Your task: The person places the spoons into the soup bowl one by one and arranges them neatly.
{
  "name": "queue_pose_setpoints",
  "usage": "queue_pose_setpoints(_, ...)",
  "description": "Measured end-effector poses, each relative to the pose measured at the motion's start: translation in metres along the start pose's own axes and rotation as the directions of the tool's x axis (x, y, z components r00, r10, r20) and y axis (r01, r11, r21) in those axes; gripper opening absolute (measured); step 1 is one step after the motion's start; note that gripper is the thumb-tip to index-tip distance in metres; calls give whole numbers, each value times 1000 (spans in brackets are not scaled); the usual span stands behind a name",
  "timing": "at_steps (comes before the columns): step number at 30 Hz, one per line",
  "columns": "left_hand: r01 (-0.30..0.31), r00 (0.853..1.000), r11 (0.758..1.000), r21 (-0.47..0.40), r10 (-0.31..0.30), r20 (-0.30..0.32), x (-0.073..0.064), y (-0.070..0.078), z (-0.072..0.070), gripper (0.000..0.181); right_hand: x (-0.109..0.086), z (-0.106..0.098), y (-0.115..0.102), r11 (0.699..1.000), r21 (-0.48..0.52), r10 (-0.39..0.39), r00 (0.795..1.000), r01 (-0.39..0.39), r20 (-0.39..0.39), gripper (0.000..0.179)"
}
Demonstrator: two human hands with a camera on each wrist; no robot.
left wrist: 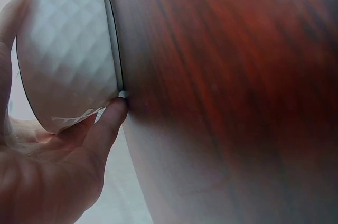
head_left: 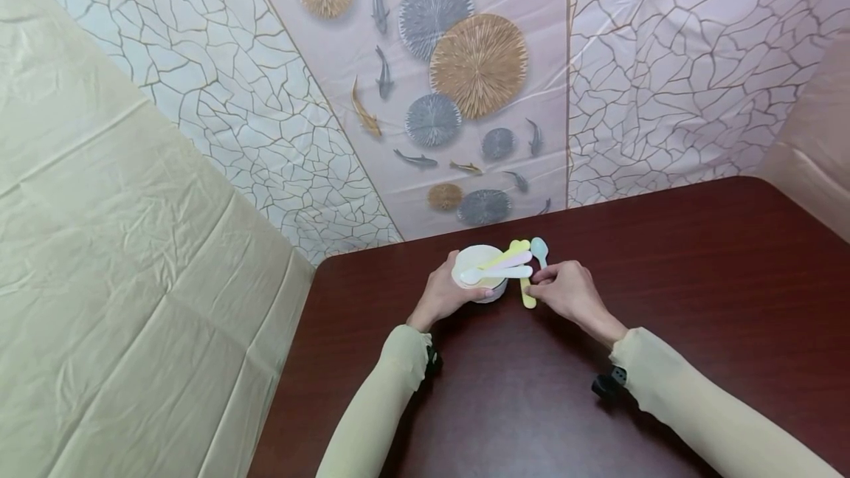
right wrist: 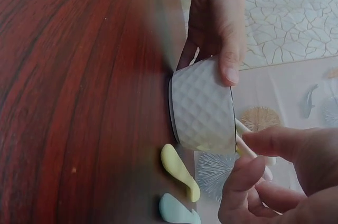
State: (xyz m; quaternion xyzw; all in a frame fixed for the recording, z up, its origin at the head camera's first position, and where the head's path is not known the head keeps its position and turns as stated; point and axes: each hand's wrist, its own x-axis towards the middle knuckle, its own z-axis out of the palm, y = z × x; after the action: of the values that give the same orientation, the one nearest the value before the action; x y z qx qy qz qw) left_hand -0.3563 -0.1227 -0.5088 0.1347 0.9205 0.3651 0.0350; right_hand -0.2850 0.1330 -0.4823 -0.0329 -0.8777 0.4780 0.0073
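My left hand [head_left: 446,290] grips a white bowl [left wrist: 66,49] with a diamond-pattern outside, fingers and thumb around its side. Several small spoons lie across the bowl, among them a white spoon [head_left: 505,272] and a pinkish one [head_left: 514,260], handles sticking out to the right. The right hand [head_left: 571,292] hovers just right of these handle ends, its thumb and forefinger apart, with handles showing behind the fingers in the right wrist view. On the table beside the bowl are a yellow spoon [right wrist: 177,166] and a pale blue spoon [head_left: 539,249], partly covered by the right hand in the head view.
Everything stands on a dark reddish-brown table [head_left: 505,404], near its far edge. Behind the table hangs a patterned cloth [head_left: 372,190] with fish and round motifs. A plain beige cloth [head_left: 133,242] covers the left side.
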Motion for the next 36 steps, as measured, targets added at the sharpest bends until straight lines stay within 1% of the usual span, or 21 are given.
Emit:
queue_pose_setpoints(11, -4, 1000, 1000, -6, 4, 4, 0, -1, 1, 111, -3, -3, 4, 1000, -10, 1, 1000, -1, 9, 34)
queue_pose_setpoints(19, -24, 1000, 1000, 10, 24, -11, 0, -2, 1, 105, -3, -5, 8, 1000, 8, -1, 1000, 1, -1, 31)
queue_pose_setpoints(26, -19, 1000, 1000, -16, 19, -7, 0, -2, 1, 108, -3, -6, 10, 1000, -12, -1, 1000, 0, -11, 31)
queue_pose_setpoints(32, -25, 1000, 1000, -9, 25, -8, 1, -3, 1, 107, -2, -5, 12, 999, -41, 3, 1000, -4, -18, 31)
queue_pose_setpoints(36, -18, 1000, 1000, -5, 18, -3, 1, -4, 2, 109, -1, -5, 15, 998, -56, -1, 1000, -1, -23, 31)
